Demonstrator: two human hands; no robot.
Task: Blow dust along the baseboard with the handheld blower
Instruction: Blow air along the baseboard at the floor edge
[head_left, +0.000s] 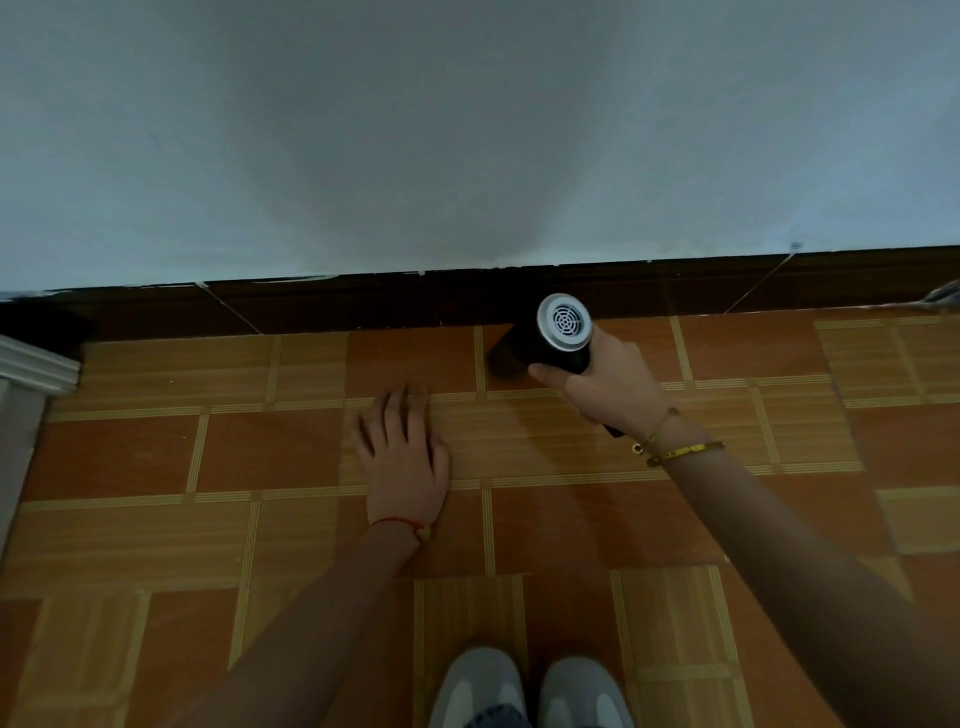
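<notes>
- One handheld blower (550, 340), black with a silver intake grille facing up at me; its nozzle end points down and left at the foot of the baseboard (363, 304), low to the floor (571, 519), so the air should run along that joint rather than out into the room.
- One right hand (608, 387), fingers (545, 373) clamped round the blower's grip; the body sits just in front of the baseboard, whether it touches I cannot tell.
- One left hand (402, 457), fingers together and flat on the floor, holding nothing; I judge it is there to prop me while I lean in low.
- One baseboard, dark brown, running the full width between wall (467, 130) and floor, with white paint flecks along its top edge.
- Two shoes (530, 688), grey and white, side by side at the bottom, toes towards the wall.
- Three wrist bands: one red on the left, two yellow on the right.
- One pale moulding (36, 366) at far left, near the baseboard's end.
</notes>
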